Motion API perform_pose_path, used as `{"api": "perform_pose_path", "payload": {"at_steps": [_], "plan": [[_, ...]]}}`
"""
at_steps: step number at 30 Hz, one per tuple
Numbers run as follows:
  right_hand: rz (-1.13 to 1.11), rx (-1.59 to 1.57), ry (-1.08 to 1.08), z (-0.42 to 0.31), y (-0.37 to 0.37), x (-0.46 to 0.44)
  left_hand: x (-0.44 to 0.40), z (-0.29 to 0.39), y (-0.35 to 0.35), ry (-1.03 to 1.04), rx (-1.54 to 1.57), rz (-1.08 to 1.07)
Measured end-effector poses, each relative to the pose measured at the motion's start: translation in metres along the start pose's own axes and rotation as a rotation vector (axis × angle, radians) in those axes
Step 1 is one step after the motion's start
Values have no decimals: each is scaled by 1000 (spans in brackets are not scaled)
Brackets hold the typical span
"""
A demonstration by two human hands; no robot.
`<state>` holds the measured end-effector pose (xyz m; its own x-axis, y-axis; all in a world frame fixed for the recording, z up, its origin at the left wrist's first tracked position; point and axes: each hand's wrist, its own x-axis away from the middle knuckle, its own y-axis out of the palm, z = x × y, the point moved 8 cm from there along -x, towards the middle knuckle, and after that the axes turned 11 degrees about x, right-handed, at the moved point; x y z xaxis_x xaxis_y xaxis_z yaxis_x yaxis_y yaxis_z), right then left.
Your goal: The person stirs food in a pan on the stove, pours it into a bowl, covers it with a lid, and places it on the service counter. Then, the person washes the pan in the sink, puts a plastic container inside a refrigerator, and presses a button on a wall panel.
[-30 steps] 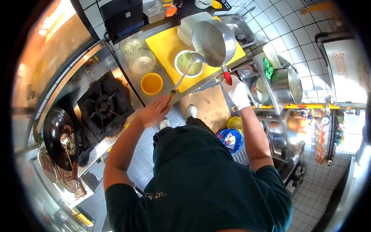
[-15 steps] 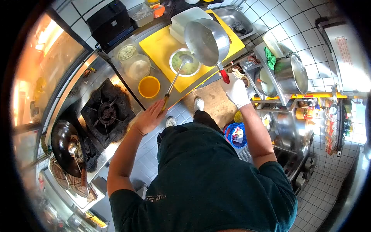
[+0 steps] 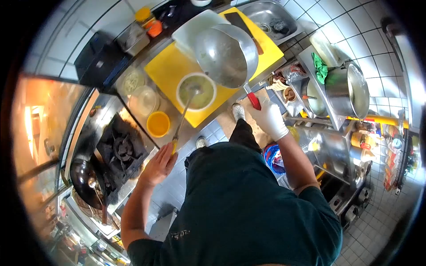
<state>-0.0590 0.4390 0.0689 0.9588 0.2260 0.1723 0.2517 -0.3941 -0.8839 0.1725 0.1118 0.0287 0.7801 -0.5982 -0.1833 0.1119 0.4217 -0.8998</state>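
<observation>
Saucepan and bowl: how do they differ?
The saucepan is grey metal with a red handle; the bowl is white, with no handle visible. The saucepan is held tilted by the right hand; the bowl sits upright on the yellow board. The saucepan looks larger than the bowl. Both are round.

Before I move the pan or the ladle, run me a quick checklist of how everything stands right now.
1. Ladle in hand: ok, the left hand grips its handle.
2. Ladle head dipped in the liquid: cannot tell, it is blurred within the rim of the white bowl.
3. Pan under control: ok, the gloved right hand holds its red handle.
4. White bowl on a firm base: ok, it stands on the yellow board.
5. Board free for setting the pan down: not ok, a knife lies on it.
6. Pan emptied: cannot tell from this angle.
</observation>
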Motion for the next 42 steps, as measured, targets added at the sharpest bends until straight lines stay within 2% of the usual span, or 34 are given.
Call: {"api": "perform_pose_path", "payload": {"at_steps": [3, 4, 6, 7, 9, 10, 11, 12, 14, 15, 16, 17, 19, 21, 22, 23, 24, 25, 26, 28, 30, 32, 33, 35, 36, 39, 40, 41, 42], "plan": [[-53, -181, 51, 32, -27, -30, -67, 17, -28, 58, -109, -21], [-145, -307, 159, 49, -35, -38, -103, 16, -40, 16, -23, 72], [-156, -512, 245, 82, -47, -59, -183, 25, -55, -93, 153, 254], [-123, -566, 271, 98, -57, -71, -219, 12, -49, -243, 483, 311], [-105, -675, 290, 133, -74, -102, -305, 31, -38, 65, 298, 493], [-108, -735, 299, 150, -80, -120, -360, 31, -37, -29, 509, 588], [-86, -672, 309, 144, -106, -135, -417, 29, -44, -178, 658, 521], [-84, -755, 315, 172, -98, -160, -464, 22, -37, -179, 739, 612], [-90, -909, 262, 199, -98, -208, -532, 8, -1, -450, 1343, 662], [-77, -992, 222, 220, -89, -236, -539, 8, 13, -491, 1334, 583], [-160, -1167, 355, 232, -87, -256, -544, 12, 31, -519, 1331, 500], [-160, -1113, 317, 255, -79, -282, -548, 17, 49, -539, 1329, 410], [-269, -1176, 454, 307, -50, -331, -525, 19, 77, -651, 1008, 60], [-283, -1235, 576, 345, -17, -380, -483, 9, 102, -777, 908, -67], [-315, -1207, 468, 363, 2, -408, -455, 3, 114, -926, 979, 2], [-353, -1089, 478, 369, 15, -430, -422, -3, 130, -1083, 1027, 49], [-351, -1127, 442, 365, 21, -442, -397, -10, 141, -1062, 819, 84], [-319, -1142, 463, 361, 24, -453, -390, -20, 136, -946, 522, 171], [-342, -1168, 397, 383, 47, -474, -391, -26, 127, -814, 237, 248], [-87, -698, 302, 408, 45, -494, -413, -57, 115, -824, -24, 168], [41, -393, 263, 402, 24, -473, -419, -89, 128, -855, -188, 99], [217, -72, 275, 367, -22, -430, -411, -110, 158, -874, -171, -13], [426, -71, 147, 367, -31, -410, -407, -115, 167, -884, -159, -62], [515, -143, 136, 361, -35, -371, -406, -107, 156, -839, -157, 1], [469, -107, 178, 330, -46, -341, -405, -100, 151, -816, -153, 30], [336, -182, 93, 309, -28, -314, -384, -62, 94, -674, -162, 266], [309, -177, 76, 304, -27, -313, -377, -50, 54, -813, -89, 506], [332, -137, 53, 301, -31, -320, -343, -51, 49, -1044, 120, 620], [362, -92, 35, 301, -37, -333, -307, -46, 50, -1230, 368, 835]]}}
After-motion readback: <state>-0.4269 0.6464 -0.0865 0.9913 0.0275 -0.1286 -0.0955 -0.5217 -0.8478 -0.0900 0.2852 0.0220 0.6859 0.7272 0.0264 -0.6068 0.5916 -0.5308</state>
